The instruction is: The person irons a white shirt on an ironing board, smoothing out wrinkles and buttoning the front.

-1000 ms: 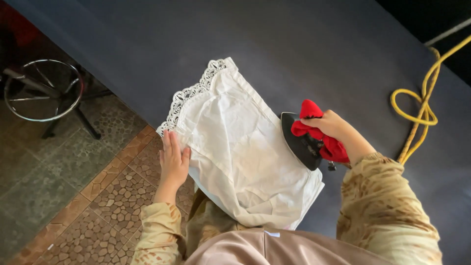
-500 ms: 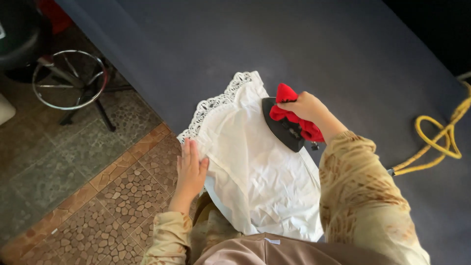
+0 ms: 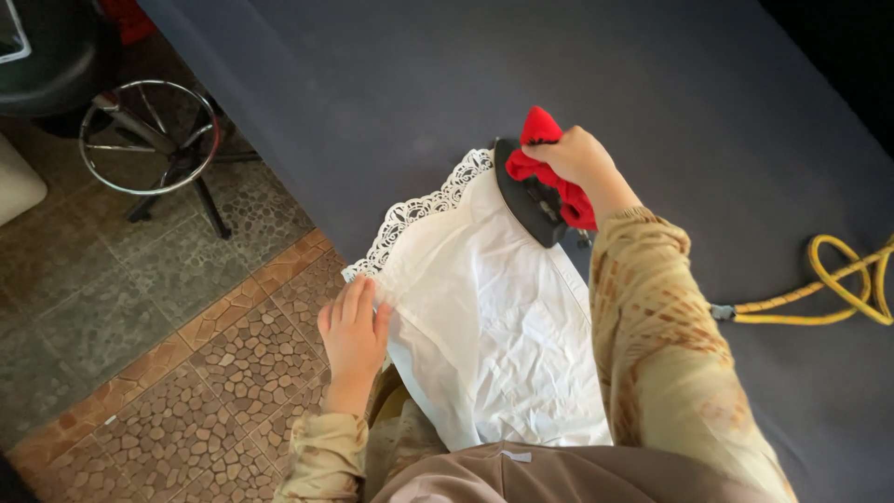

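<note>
Your right hand (image 3: 570,156) is gripping a red cloth (image 3: 549,168) over the iron (image 3: 527,197), pressing the white garment (image 3: 494,335)'s far end by its lace trim (image 3: 419,212); your left hand (image 3: 354,328) is flattening the near edge on the dark table (image 3: 391,84).

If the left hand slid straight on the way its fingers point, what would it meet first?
The left hand points along the white cloth's edge, so it would probably meet the lace trim first.

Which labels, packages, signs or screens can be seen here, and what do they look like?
Label: a small pale rectangular tag at the bottom edge of the view, on tan fabric just below the white cloth; too small to tell more.
Packages, signs, screens: none in view.
</note>
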